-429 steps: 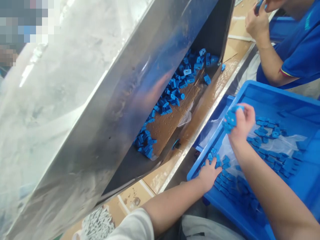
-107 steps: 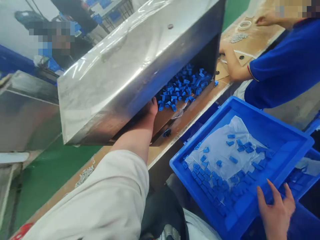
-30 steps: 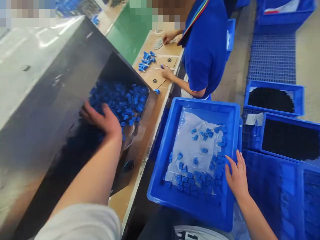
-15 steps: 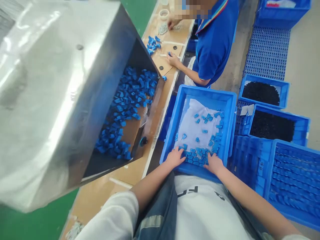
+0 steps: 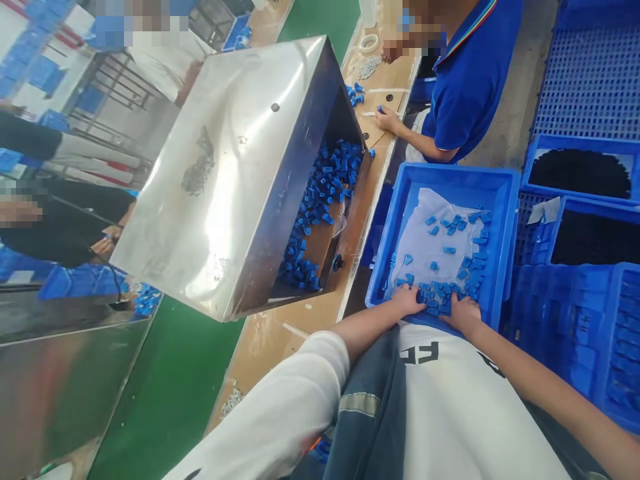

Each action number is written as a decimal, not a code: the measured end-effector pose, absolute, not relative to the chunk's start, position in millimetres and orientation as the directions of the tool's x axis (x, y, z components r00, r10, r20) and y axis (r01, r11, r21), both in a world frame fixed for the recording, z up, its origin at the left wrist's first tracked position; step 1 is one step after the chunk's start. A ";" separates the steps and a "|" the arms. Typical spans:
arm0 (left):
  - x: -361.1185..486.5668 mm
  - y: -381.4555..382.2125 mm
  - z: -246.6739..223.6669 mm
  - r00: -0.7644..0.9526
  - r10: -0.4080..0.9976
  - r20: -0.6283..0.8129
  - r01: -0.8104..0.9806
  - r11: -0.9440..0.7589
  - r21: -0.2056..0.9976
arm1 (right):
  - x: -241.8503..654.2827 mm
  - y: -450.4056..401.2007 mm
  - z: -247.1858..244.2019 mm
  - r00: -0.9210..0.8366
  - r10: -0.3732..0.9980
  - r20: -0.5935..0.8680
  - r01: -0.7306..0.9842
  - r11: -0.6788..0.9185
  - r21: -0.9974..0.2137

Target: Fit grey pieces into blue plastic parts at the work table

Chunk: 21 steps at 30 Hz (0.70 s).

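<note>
A blue plastic bin (image 5: 385, 233) stands in front of my body, lined with a white cloth or sheet (image 5: 420, 233). Small blue plastic pieces (image 5: 449, 251) lie in it, loosely scattered in the middle and packed close along the near and right sides. At the near left corner my left hand (image 5: 407, 301) rests by the packed pieces, fingers apart. To the right of them my right hand (image 5: 464, 315) touches the same group, its fingers also spread. Neither hand visibly grips a piece.
To my left, a metal hopper (image 5: 240, 160) on the workbench (image 5: 270, 333) holds many blue parts (image 5: 330, 180). A co-worker in a blue shirt (image 5: 475, 87) sits ahead at the bench. Crates of black parts (image 5: 580, 175) and a blue crate (image 5: 607, 333) stand at right.
The view has turned left, so the bin, hopper and hands sit further right. More people show at the left. Both hands stay at the bin's near side among the pieces.
</note>
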<state>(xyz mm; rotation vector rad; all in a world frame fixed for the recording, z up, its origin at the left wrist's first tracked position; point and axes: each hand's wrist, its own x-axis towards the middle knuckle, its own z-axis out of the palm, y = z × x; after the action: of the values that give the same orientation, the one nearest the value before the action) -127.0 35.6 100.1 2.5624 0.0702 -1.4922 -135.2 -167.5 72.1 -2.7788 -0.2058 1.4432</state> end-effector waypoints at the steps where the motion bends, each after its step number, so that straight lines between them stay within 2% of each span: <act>1: -126.7 33.2 98.5 0.490 -0.048 -0.870 0.129 -0.984 0.127 | -134.6 -167.0 71.4 0.569 0.115 -0.814 0.109 -0.992 -0.064; 6: -126.6 25.5 93.7 0.477 -0.079 -0.876 0.091 -0.986 0.139 | -132.0 -175.2 71.4 0.556 0.139 -0.819 0.097 -0.990 -0.102; 13: -125.5 18.1 92.8 0.526 -0.229 -0.819 -0.106 -0.973 0.204 | -134.5 -186.2 65.3 0.518 0.240 -0.821 0.147 -0.970 -0.191; 21: -125.7 12.7 93.3 0.476 -0.397 -0.785 -0.198 -0.918 0.344 | -131.7 -193.8 54.8 0.432 0.280 -0.857 0.005 -0.951 -0.309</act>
<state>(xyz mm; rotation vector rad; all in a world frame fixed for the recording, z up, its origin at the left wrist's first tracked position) -125.7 12.7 93.3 2.5160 -0.5141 -1.4197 -131.7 -193.8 54.8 -2.4276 -0.2477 1.5277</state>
